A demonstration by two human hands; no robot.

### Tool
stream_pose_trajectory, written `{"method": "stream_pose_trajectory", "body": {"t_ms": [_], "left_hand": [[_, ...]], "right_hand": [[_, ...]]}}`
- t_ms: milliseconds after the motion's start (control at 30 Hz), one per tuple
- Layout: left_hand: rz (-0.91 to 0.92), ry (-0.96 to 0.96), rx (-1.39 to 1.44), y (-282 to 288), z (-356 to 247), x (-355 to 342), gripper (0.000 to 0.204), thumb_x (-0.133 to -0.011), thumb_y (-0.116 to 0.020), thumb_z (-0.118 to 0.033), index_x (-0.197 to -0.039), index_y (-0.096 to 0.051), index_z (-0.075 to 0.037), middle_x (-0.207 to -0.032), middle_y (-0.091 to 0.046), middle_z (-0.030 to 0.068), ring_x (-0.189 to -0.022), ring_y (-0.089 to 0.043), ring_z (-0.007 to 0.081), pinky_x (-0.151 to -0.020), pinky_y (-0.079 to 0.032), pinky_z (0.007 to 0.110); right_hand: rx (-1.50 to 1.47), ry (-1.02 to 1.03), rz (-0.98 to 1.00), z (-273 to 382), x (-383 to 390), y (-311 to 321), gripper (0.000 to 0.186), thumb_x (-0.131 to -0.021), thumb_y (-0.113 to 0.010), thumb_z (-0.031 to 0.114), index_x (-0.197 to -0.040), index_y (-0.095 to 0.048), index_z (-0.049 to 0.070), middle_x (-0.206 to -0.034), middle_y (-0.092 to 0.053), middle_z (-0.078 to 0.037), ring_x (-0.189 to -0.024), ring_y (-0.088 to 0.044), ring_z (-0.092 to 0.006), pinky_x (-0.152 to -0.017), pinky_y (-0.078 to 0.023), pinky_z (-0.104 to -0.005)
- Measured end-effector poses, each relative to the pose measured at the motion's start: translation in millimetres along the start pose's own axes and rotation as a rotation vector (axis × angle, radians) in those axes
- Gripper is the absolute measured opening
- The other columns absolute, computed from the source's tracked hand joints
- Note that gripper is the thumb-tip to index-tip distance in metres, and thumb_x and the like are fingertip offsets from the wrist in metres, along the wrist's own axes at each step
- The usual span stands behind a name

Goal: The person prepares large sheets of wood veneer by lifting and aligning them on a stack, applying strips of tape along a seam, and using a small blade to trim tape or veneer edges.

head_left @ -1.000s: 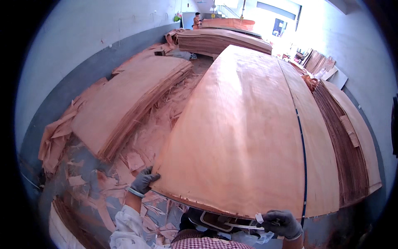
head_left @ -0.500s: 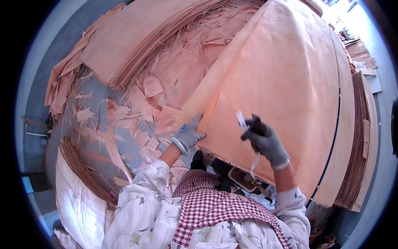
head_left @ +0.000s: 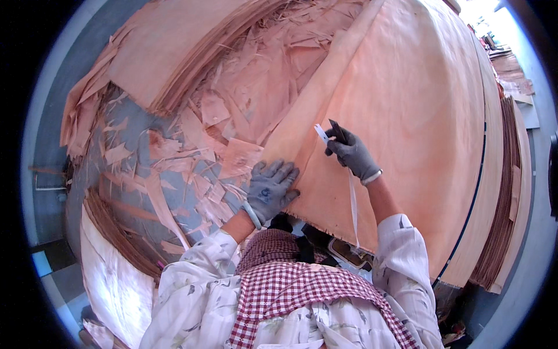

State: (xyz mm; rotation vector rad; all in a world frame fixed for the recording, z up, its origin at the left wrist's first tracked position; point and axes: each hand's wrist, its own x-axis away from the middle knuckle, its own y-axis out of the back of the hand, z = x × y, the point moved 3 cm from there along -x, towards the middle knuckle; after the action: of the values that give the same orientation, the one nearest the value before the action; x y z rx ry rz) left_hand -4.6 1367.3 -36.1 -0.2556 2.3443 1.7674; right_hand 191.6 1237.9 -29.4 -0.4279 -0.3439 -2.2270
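A large, thin orange-tan wood veneer sheet [head_left: 418, 116] spreads out before me. Along its left side a seam runs between it and a narrow veneer strip [head_left: 325, 87]. My left hand [head_left: 272, 189], in a grey glove, lies flat with fingers spread on the strip's near end. Over the sheet, right of the seam, my gloved right hand [head_left: 353, 157] is closed on a white tape strip [head_left: 354, 203] and a dark, flat, blade-like piece [head_left: 336, 129]. The tape's short end sticks out past the fingertips; its long tail hangs toward my body.
Torn veneer scraps [head_left: 215, 110] cover the floor at the left. A veneer stack [head_left: 192, 52] stands far left, another pale stack [head_left: 113, 273] near left. A dark line [head_left: 479, 168] and upright veneer edges [head_left: 505, 203] lie to the right. A tray-like container [head_left: 349, 254] sits below the sheet's near edge.
My left hand has gone from gripping the edge to lying flat with fingers spread. My right hand has moved up and left toward the seam, carrying the tape and dark piece.
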Motion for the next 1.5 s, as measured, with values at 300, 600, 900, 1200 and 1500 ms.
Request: {"method": "stream_pose_trajectory", "body": {"t_ms": [300, 600, 900, 1200, 1500], "left_hand": [[-0.043, -0.022, 0.129, -7.2, 11.1, -40.6, 0.042, -0.074, -0.065, -0.038, -0.104, -0.062, -0.008, -0.114, -0.058, 0.0107, -0.111, -0.051, 0.0265, -0.100, -0.031, 0.047], [0.047, -0.105, 0.087, -46.4, 21.1, -82.1, 0.061, -0.075, -0.065, -0.034, -0.123, -0.048, -0.002, -0.134, -0.043, 0.0161, -0.129, -0.036, 0.0292, -0.109, -0.023, 0.045], [0.060, -0.089, 0.173, -54.2, 20.9, -83.9, 0.064, -0.075, -0.064, -0.033, -0.127, -0.045, -0.001, -0.135, -0.043, 0.0161, -0.130, -0.035, 0.0297, -0.111, -0.021, 0.043], [0.151, -0.110, 0.066, -48.2, 14.6, -94.7, 0.065, -0.076, -0.061, -0.038, -0.129, -0.046, -0.005, -0.133, -0.045, 0.0147, -0.126, -0.038, 0.0294, -0.107, -0.024, 0.044], [0.149, -0.179, 0.018, -49.3, 16.3, -98.4, 0.061, -0.071, -0.064, -0.039, -0.123, -0.052, -0.010, -0.124, -0.050, 0.0116, -0.121, -0.042, 0.0275, -0.103, -0.028, 0.045]], "right_hand": [[0.163, -0.066, 0.023, -15.9, -32.3, 3.3, 0.020, -0.083, -0.055, 0.017, -0.100, -0.057, 0.005, -0.072, -0.058, -0.001, -0.057, -0.051, -0.0069, -0.048, -0.039, -0.0216], [0.056, -0.063, -0.035, -22.7, -33.2, 2.0, 0.021, -0.082, -0.056, 0.015, -0.101, -0.059, 0.005, -0.074, -0.058, -0.002, -0.059, -0.055, -0.0079, -0.047, -0.041, -0.0221], [-0.055, -0.080, -0.040, -25.8, -34.0, 4.3, 0.023, -0.079, -0.058, 0.012, -0.102, -0.058, 0.005, -0.075, -0.056, 0.000, -0.059, -0.053, -0.0063, -0.047, -0.038, -0.0185], [0.101, -0.118, -0.147, -34.3, -34.9, 10.9, 0.011, -0.080, -0.059, 0.010, -0.086, -0.057, 0.001, -0.065, -0.057, -0.004, -0.053, -0.054, -0.0112, -0.046, -0.042, -0.0253], [-0.050, -0.102, 0.091, 1.5, 24.8, -29.0, 0.018, -0.083, -0.064, 0.017, -0.090, -0.062, 0.000, -0.067, -0.060, -0.005, -0.053, -0.055, -0.0096, -0.045, -0.042, -0.0219]]}}
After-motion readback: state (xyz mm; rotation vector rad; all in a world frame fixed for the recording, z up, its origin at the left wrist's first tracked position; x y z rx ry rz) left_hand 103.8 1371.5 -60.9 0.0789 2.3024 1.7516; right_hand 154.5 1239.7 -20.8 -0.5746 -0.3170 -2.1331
